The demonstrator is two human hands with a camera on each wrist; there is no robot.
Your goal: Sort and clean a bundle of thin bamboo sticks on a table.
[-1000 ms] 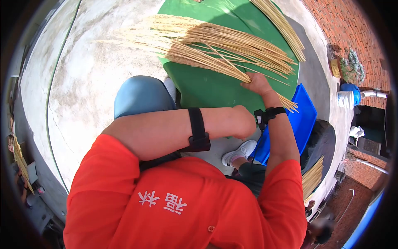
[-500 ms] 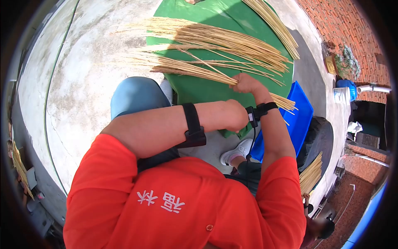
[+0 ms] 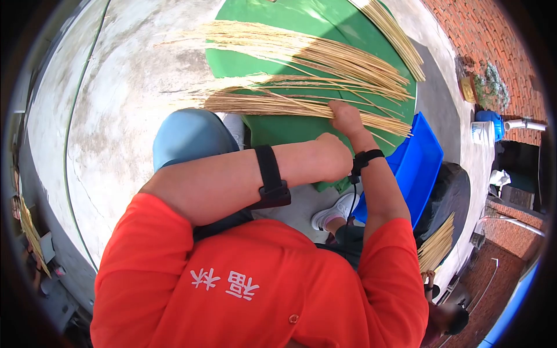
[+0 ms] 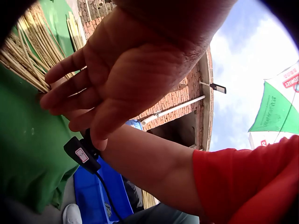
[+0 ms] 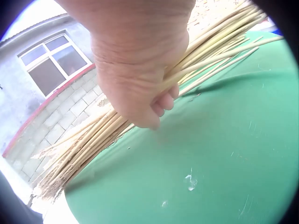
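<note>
"right hand (image 3: 347, 119) is clamped on which thing, please?"

"it grips the near bundle of stalks (image 3: 261, 106); in the right wrist view the fingers curl round them."

"and left hand (image 3: 333, 156), how are its fingers?"

"they are apart and relaxed, and i see nothing held in them. it is just beside the right forearm (image 3: 380, 180)."

"where do the stalks lie, on the clock of the head view?"

"their long axis goes almost flat from the right hand, feathery ends to nine o'clock, cut ends to about four o'clock. from left hand they are at twelve o'clock, near. so right hand is the nearer one, already touching."

"what is around?"

"green cloth (image 3: 272, 130) under, the larger pile (image 3: 348, 61) at twelve o'clock, and blue tray (image 3: 423, 168) at four o'clock."

"what is different from one second ago?"

"then the near bundle was more slanted, its feathery part close against the larger pile; now it is flatter and farther from it."
</note>
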